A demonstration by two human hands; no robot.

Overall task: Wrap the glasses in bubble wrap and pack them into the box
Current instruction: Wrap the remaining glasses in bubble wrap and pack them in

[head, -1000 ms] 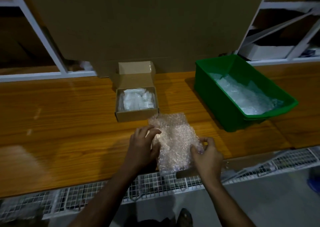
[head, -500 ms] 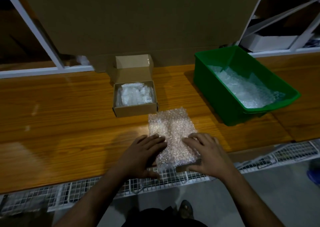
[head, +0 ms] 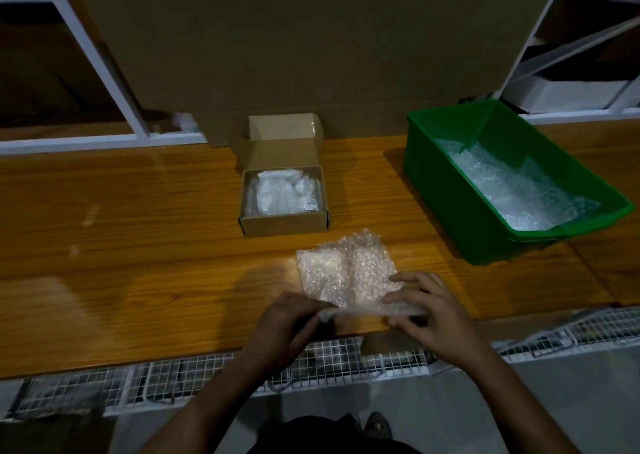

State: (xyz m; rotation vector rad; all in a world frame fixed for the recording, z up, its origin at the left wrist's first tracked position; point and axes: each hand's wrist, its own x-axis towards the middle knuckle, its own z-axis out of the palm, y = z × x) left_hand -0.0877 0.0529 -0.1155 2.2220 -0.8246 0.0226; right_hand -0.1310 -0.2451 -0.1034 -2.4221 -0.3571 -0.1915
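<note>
The bubble wrap sheet (head: 346, 273) lies at the near edge of the wooden table (head: 138, 246), and its near border is rolled up into a narrow fold. The left hand (head: 287, 329) pinches the left end of this fold and the right hand (head: 426, 311) pinches the right end. The open cardboard box (head: 284, 223) stands just behind the sheet with wrapped pieces inside, and a green bin (head: 450, 211) with more wrap stands toward the right edge.

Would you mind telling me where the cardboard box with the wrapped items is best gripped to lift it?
Probably by the two side walls of the cardboard box, one hand from each side. Its lid stands open at the back and wrapped bundles fill the top, so the low outer walls look like the only free, firm surfaces.
</note>
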